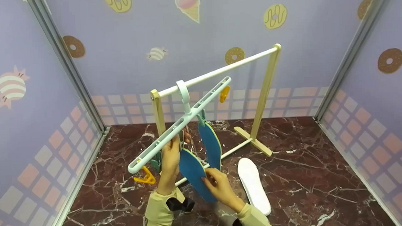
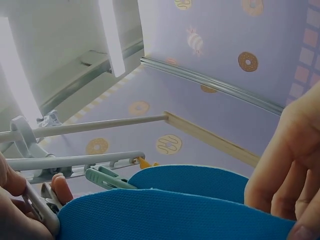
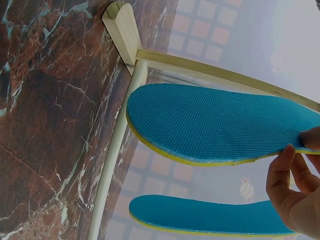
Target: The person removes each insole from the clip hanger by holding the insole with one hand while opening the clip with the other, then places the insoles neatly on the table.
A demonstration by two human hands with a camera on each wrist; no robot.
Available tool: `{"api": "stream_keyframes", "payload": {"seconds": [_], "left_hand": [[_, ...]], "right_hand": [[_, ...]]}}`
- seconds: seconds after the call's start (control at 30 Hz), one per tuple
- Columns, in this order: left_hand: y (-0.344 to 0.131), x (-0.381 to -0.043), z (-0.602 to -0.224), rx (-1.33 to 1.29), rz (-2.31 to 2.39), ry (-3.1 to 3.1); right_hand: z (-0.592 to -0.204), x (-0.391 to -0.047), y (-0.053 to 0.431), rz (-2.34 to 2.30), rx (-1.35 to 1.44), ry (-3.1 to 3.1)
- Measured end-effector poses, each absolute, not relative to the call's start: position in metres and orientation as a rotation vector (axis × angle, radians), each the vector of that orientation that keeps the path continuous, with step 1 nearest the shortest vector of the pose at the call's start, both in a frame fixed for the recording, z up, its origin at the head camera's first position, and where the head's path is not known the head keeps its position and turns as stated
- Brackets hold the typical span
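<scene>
On my feed the blue insole (image 3: 215, 125) looks matt with a fine cloth-like weave, the hanger (image 1: 189, 117) and clip (image 2: 44, 212) smooth plastic, the rack post (image 1: 264, 92) bare wood, and the worktop (image 1: 300, 163) glossy like polished marble.

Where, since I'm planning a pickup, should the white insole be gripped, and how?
Probably pinch the white insole across its middle by both long edges, coming from above and the right: it's narrow, lies flat on the tabletop, and the right sleeve crowds its near end from the left.
</scene>
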State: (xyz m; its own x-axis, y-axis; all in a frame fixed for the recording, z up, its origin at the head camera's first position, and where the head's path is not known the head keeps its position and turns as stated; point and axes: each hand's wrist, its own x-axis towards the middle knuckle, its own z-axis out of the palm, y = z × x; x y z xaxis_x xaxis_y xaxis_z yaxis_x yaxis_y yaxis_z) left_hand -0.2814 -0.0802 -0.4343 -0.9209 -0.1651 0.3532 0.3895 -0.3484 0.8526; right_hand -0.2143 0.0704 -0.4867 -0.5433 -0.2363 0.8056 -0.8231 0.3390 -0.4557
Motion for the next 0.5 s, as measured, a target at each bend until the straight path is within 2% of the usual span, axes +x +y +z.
{"api": "stream_keyframes", "payload": {"seconds": [0.5], "left_hand": [[-0.0771,-0.2776,-0.4289,-0.293,-2.354,-1.468]], "right_hand": [[-0.4859,-0.2129,0.0759,1.293,0.926,-2.001]]}}
